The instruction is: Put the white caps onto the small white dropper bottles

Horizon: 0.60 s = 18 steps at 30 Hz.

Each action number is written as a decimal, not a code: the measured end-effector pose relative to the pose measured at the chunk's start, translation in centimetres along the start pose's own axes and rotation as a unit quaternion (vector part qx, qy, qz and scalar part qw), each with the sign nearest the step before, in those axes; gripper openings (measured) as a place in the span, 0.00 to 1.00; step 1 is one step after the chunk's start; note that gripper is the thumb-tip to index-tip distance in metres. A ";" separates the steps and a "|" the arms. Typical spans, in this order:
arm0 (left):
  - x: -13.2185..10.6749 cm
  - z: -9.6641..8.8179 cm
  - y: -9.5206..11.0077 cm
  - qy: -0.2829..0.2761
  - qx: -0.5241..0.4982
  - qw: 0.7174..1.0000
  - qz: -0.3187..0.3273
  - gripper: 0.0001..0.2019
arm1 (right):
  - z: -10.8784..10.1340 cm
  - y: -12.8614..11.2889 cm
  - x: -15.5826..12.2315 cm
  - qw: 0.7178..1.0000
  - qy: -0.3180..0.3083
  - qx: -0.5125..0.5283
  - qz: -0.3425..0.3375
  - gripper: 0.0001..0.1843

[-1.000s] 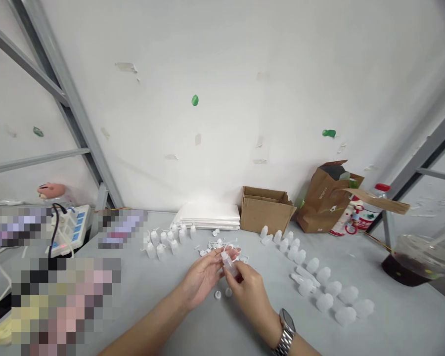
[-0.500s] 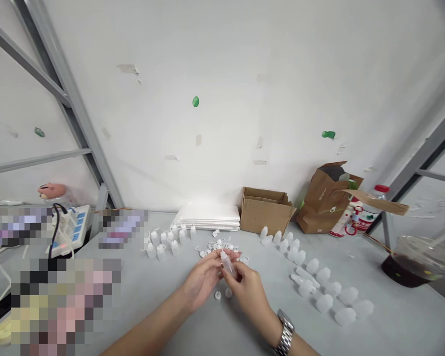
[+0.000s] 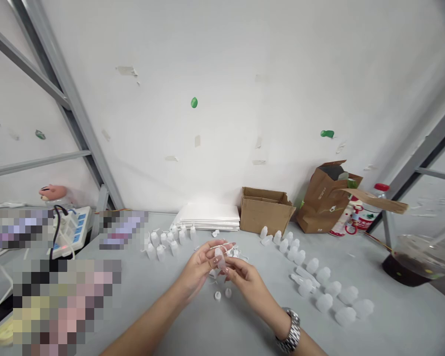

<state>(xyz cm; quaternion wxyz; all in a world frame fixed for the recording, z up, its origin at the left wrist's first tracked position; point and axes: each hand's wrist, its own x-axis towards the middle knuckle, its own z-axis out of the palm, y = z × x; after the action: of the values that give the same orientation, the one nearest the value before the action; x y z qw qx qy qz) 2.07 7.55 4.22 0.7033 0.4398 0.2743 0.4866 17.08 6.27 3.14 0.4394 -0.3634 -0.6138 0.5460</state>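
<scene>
A small translucent plastic dropper bottle [image 3: 219, 259] stands upright between my left hand [image 3: 197, 267] and my right hand [image 3: 245, 283], and their fingertips grip it. A heap of white caps and nozzles [image 3: 233, 252] lies just behind my fingers. Two small white caps [image 3: 217, 295] rest on the grey table [image 3: 193, 321] below my hands. Rows of similar milky bottles stand to the left [image 3: 163, 242] and to the right [image 3: 311, 277]. A metal wristwatch [image 3: 292, 330] sits on my right wrist.
Behind the bottles stand a stack of white sheets [image 3: 207, 216], a cardboard box [image 3: 265, 210] and a brown paper bag [image 3: 324, 200]. A cup of dark liquid [image 3: 408, 262] sits at the right, a power strip [image 3: 70, 232] at the left, with pixelated items nearby.
The dropper bottle has moved left and now stands more upright. My hands have shifted with it, and my left fingers have risen higher around it.
</scene>
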 end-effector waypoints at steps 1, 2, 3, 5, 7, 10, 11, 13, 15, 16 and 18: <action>-0.1 0.0 0.1 -0.010 0.000 1.000 0.000 0.17 | 0.0 0.0 0.0 1.000 0.001 0.019 0.004 0.14; -0.1 0.0 0.1 -0.016 0.002 1.000 -0.001 0.17 | 0.0 0.1 0.1 0.999 0.003 0.040 0.009 0.13; -0.2 0.0 0.0 -0.019 0.007 1.000 -0.003 0.16 | 0.0 0.2 0.1 0.998 0.003 0.064 0.016 0.13; -0.2 0.2 -0.1 -0.023 0.018 1.000 -0.006 0.16 | 0.0 0.4 0.2 0.993 0.003 0.111 0.033 0.15; -0.2 0.3 -0.3 -0.019 0.030 0.999 -0.004 0.18 | 0.0 0.5 0.3 0.991 0.007 0.129 0.041 0.16; -0.1 0.4 -0.3 0.009 0.062 0.998 0.010 0.16 | 0.0 0.5 0.3 0.996 0.039 0.080 0.029 0.14; -0.1 0.4 -0.3 0.021 0.077 0.997 0.013 0.14 | 0.0 0.4 0.3 0.997 0.056 0.053 0.023 0.13; 0.0 0.4 -0.1 0.038 0.106 0.994 0.012 0.11 | 0.1 0.4 0.1 0.996 0.092 -0.006 0.011 0.12; 0.0 0.4 -0.1 0.049 0.126 0.991 0.009 0.12 | 0.3 0.5 0.0 0.991 0.121 -0.055 0.000 0.11; 0.0 0.4 -0.2 0.056 0.131 0.990 0.009 0.12 | 0.4 0.6 -0.1 0.989 0.130 -0.072 -0.007 0.11; 0.0 0.3 -0.4 0.076 0.139 0.987 0.007 0.13 | 0.6 0.7 -0.2 0.985 0.141 -0.099 -0.020 0.11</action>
<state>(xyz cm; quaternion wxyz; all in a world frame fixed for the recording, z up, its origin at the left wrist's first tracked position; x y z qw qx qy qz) 2.52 7.40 4.06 0.6089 0.4974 0.3888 0.4803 16.60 5.95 2.37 0.4942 -0.4666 -0.6036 0.4168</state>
